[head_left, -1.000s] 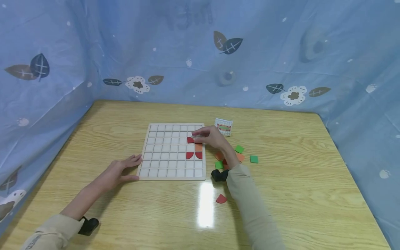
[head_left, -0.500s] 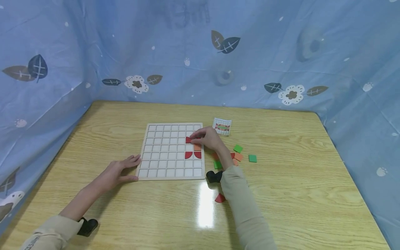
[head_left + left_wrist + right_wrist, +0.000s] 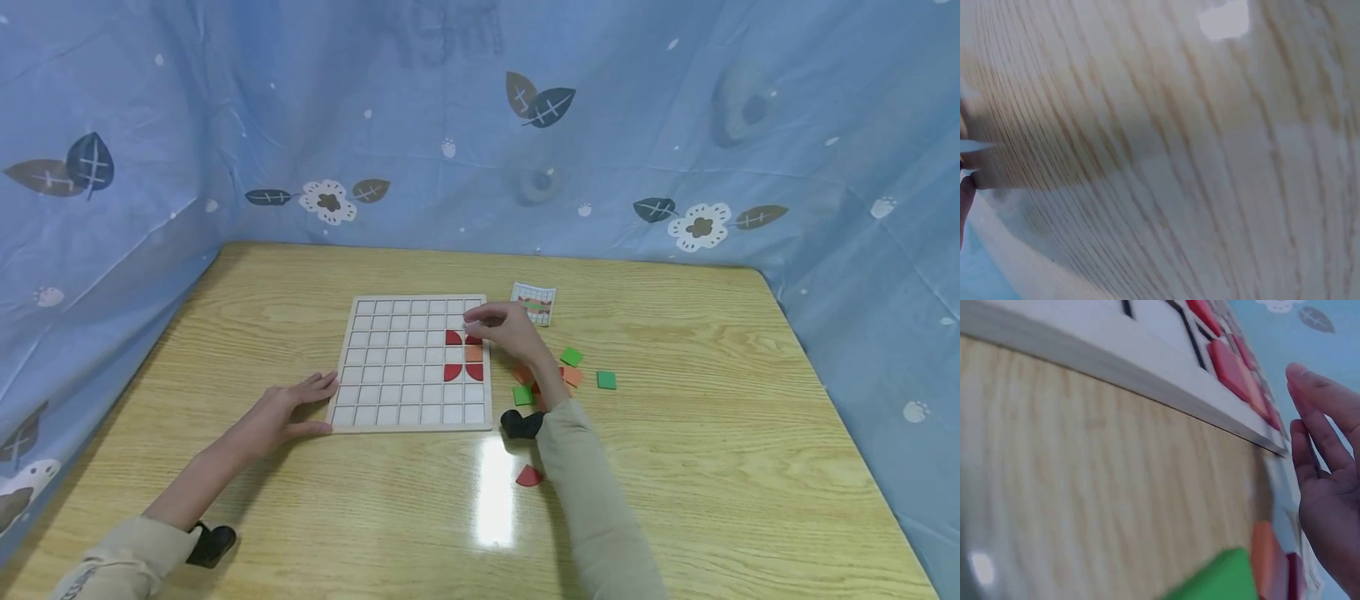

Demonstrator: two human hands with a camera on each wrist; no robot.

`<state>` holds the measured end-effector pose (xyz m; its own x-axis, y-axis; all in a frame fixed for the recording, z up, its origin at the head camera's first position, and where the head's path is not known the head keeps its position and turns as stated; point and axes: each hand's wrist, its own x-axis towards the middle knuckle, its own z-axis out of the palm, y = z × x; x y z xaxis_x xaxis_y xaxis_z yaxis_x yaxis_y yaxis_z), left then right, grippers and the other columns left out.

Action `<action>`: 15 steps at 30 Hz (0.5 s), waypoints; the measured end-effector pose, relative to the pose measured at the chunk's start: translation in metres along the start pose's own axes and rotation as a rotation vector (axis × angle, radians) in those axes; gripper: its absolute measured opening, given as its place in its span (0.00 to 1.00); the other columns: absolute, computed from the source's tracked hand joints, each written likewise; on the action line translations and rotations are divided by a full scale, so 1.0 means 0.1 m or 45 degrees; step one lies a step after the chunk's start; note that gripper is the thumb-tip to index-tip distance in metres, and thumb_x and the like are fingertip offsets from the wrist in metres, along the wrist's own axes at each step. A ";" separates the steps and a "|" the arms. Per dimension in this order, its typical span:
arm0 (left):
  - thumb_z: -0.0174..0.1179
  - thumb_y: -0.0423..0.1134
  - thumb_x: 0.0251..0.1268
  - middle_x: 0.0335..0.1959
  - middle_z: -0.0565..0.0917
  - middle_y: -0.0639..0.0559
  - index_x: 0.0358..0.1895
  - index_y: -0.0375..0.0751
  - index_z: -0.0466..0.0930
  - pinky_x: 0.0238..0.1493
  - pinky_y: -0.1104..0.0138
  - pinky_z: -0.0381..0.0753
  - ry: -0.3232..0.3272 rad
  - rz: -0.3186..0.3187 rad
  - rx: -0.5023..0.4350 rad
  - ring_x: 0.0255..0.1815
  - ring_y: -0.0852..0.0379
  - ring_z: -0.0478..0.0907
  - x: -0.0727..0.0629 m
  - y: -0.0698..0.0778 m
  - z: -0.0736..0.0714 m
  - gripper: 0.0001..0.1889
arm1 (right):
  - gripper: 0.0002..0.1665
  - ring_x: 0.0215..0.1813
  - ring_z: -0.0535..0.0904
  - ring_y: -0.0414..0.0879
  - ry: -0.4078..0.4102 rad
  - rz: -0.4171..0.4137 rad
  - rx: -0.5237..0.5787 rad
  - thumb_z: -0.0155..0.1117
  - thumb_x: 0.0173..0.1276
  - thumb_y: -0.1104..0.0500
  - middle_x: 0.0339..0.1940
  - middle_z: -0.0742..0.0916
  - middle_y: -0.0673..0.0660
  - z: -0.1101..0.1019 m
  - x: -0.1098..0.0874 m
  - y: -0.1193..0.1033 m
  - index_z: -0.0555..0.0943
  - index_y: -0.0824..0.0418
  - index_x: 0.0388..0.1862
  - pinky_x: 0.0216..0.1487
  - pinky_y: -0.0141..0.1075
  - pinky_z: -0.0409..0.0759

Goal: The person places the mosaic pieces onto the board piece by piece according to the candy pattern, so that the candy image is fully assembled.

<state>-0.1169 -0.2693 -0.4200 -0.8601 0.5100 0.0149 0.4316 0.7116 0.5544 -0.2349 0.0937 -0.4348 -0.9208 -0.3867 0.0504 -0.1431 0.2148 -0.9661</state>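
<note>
A white grid board (image 3: 397, 392) lies on the wooden table. Its right part holds an orange square tile (image 3: 474, 354) and several red quarter-circle tiles (image 3: 453, 372); the upper right one is partly covered by my right hand (image 3: 512, 332). That hand hovers over the board's right edge, and the right wrist view shows its fingers (image 3: 1319, 434) holding nothing. My left hand (image 3: 292, 411) touches the board's left edge with relaxed fingers, its thumb by the lower left corner. Only bits of its fingertips (image 3: 965, 190) appear in the left wrist view.
Right of the board lie several loose tiles, among them green ones (image 3: 572, 357), with some hidden under my right forearm. One red quarter-circle tile (image 3: 528, 476) sits nearer the front. A printed pattern card (image 3: 540, 292) lies behind my right hand. Blue patterned cloth (image 3: 420, 125) surrounds the table.
My right fingers have drawn off the upper left red quarter-circle tile, now fully uncovered in its square, and shifted slightly right. My left hand stays at the board's edge.
</note>
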 end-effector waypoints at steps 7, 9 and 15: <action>0.70 0.40 0.52 0.66 0.67 0.32 0.63 0.25 0.69 0.60 0.41 0.64 0.006 0.002 0.007 0.66 0.30 0.61 0.00 -0.01 0.02 0.36 | 0.21 0.50 0.80 0.49 0.050 0.032 0.017 0.67 0.64 0.63 0.54 0.83 0.63 -0.26 -0.14 -0.19 0.80 0.69 0.56 0.51 0.38 0.79; 0.70 0.40 0.52 0.66 0.67 0.32 0.63 0.25 0.69 0.59 0.40 0.65 0.010 0.010 0.011 0.66 0.30 0.61 0.01 -0.01 0.02 0.36 | 0.21 0.50 0.80 0.49 0.075 0.030 0.017 0.67 0.65 0.63 0.55 0.82 0.65 -0.34 -0.22 -0.27 0.80 0.69 0.56 0.53 0.43 0.79; 0.70 0.40 0.52 0.66 0.67 0.31 0.63 0.25 0.69 0.59 0.40 0.64 0.008 0.009 0.013 0.66 0.30 0.61 0.00 -0.03 0.02 0.36 | 0.21 0.50 0.80 0.47 0.190 0.060 0.116 0.66 0.66 0.62 0.56 0.81 0.67 -0.59 -0.48 -0.42 0.79 0.68 0.56 0.57 0.48 0.77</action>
<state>-0.1177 -0.2701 -0.4230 -0.8586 0.5120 0.0242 0.4406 0.7130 0.5455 -0.2062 0.1560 -0.3819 -0.9704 -0.2389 0.0349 -0.0711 0.1446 -0.9869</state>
